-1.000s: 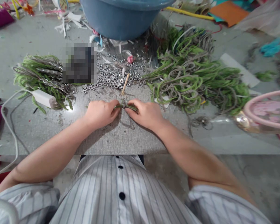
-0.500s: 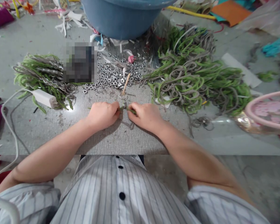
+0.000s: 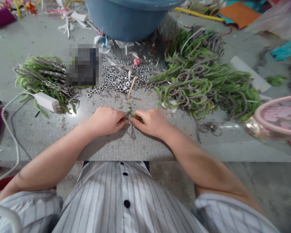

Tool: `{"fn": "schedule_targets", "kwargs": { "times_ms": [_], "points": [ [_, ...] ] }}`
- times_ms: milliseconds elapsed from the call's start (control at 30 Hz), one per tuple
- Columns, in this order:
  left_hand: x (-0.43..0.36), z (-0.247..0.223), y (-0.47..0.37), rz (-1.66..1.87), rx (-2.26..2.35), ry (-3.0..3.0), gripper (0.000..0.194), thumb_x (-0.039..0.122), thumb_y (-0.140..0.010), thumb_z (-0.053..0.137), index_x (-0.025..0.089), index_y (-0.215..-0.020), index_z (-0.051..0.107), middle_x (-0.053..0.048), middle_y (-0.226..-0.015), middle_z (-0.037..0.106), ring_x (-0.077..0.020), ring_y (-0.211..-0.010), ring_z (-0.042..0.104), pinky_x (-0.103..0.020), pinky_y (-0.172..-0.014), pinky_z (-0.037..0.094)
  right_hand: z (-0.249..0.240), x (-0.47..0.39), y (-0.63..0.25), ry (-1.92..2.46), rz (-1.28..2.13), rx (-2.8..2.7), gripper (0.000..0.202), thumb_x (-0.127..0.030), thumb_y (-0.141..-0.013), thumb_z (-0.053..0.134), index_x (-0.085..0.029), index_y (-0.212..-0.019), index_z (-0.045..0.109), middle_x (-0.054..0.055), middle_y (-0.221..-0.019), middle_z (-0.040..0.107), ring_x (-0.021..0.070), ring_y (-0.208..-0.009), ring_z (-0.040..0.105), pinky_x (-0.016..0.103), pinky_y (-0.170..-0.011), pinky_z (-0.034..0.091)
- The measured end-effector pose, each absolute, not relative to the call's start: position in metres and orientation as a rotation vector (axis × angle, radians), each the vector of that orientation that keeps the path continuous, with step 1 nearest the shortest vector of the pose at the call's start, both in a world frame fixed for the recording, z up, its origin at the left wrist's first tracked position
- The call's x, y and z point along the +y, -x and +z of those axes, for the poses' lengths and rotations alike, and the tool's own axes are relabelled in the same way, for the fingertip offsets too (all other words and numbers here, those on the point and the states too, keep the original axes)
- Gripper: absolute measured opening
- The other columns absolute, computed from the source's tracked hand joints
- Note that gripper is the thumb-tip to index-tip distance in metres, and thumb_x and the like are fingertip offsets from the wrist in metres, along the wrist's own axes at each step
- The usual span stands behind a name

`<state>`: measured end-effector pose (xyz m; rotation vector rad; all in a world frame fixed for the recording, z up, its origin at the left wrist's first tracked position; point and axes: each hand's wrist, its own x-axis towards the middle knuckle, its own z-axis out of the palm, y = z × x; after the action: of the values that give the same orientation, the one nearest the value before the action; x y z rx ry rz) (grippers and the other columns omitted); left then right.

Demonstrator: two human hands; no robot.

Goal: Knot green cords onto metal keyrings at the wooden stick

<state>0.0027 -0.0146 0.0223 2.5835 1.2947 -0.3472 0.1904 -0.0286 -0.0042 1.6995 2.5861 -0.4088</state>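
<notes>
My left hand and my right hand are close together over the front of the table, each closed in a pinch on green cord. Between the fingertips, the green cord leads up to a small metal ring. A grey cord end hangs loose below the fingers. The tip of a thin wooden stick lies at the ring. Just beyond are many loose metal nuts. My fingers hide part of the cord.
A pile of green and grey cords lies on the right, and corded metal pieces on the left, beside a white adapter. A blue basin stands behind the nuts. A pink-rimmed container is at far right.
Both hands have shifted slightly toward my body and closer together at the fingertips. The loose grey cord end now hangs lower, pointing more toward me.
</notes>
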Motion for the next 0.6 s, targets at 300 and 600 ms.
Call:
{"fn": "schedule_targets", "kwargs": {
  "times_ms": [300, 600],
  "points": [
    [-0.0153, 0.0178, -0.0026, -0.273, 1.493, -2.518, 0.040, 0.026, -0.094, 0.039, 0.029, -0.130, 0.058, -0.008, -0.083, 0.073, -0.0240, -0.075, 0.068, -0.031, -0.065, 0.046, -0.0121, -0.0263, -0.1949, -1.904, -0.376, 2.631, 0.034, -0.032, -0.095, 0.042, -0.026, -0.114, 0.069, 0.005, -0.081, 0.076, 0.0204, -0.068, 0.066, 0.028, -0.057, 0.032],
    [-0.0116, 0.0165, 0.0024, -0.275, 1.485, -2.519, 0.046, 0.023, -0.092, 0.041, 0.036, -0.133, 0.056, -0.007, -0.083, 0.073, -0.0239, -0.077, 0.068, -0.030, -0.064, 0.044, -0.0096, -0.0252, -0.1985, -1.837, -0.358, 2.634, 0.038, -0.022, -0.091, 0.043, -0.028, -0.116, 0.071, 0.006, -0.083, 0.077, 0.0214, -0.069, 0.068, 0.030, -0.059, 0.039]
  ]
}}
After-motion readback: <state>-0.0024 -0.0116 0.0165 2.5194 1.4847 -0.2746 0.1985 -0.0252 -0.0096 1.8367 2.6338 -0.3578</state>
